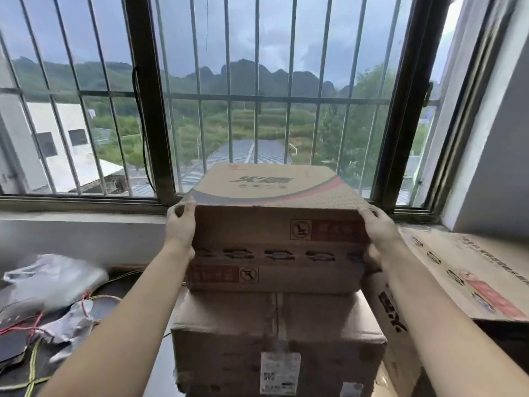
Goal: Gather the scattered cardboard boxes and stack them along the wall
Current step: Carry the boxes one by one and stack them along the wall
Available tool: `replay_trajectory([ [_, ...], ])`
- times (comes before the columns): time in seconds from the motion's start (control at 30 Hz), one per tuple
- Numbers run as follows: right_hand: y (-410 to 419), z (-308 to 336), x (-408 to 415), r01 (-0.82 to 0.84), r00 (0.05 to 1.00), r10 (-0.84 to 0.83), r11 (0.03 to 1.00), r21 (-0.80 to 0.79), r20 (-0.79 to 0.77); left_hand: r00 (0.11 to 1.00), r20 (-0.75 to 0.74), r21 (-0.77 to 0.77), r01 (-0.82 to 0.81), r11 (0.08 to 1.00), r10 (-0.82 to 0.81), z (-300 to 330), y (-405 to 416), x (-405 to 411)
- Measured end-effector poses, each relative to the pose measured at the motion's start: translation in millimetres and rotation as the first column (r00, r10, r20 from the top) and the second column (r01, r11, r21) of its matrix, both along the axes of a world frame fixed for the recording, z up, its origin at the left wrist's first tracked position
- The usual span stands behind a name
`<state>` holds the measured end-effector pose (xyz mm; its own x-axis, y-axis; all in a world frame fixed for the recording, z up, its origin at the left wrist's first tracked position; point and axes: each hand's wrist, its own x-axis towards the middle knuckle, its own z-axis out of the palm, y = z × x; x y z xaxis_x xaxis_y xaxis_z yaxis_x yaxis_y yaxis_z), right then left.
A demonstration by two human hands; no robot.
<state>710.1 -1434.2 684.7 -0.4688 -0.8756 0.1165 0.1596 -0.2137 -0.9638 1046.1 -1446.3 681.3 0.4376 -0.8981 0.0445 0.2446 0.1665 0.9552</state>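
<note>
We hold top box (274, 224) | L hand (180, 224) + R hand (378, 227) fingers clamped on its sides | squaring it on lower box (277, 339) by wall.

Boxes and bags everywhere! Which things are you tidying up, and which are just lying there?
For the job:
top box, held by left hand and right hand
bottom box
side box

Just lying about:
plastic bag
cords
window bars

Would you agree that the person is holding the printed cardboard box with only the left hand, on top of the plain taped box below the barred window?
Not quite: both hands hold it. The head view shows the left hand and the right hand gripping opposite sides of the printed box, atop the plain taped box below the barred window.
</note>
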Motion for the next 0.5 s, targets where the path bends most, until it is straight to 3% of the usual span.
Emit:
replay_trajectory([
  [0.4,-32,-8,10,0.04,0.999,-0.04,0.999,0.01,-0.004,1.0,0.018,-0.052,0.009,0.999,-0.008,-3,-47,8],
  [0.5,-8,-10,17,0.088,0.99,-0.09,0.996,-0.021,-0.111,0.988,0.15,-0.075,-0.012,0.997,0.023,-7,-36,11],
])
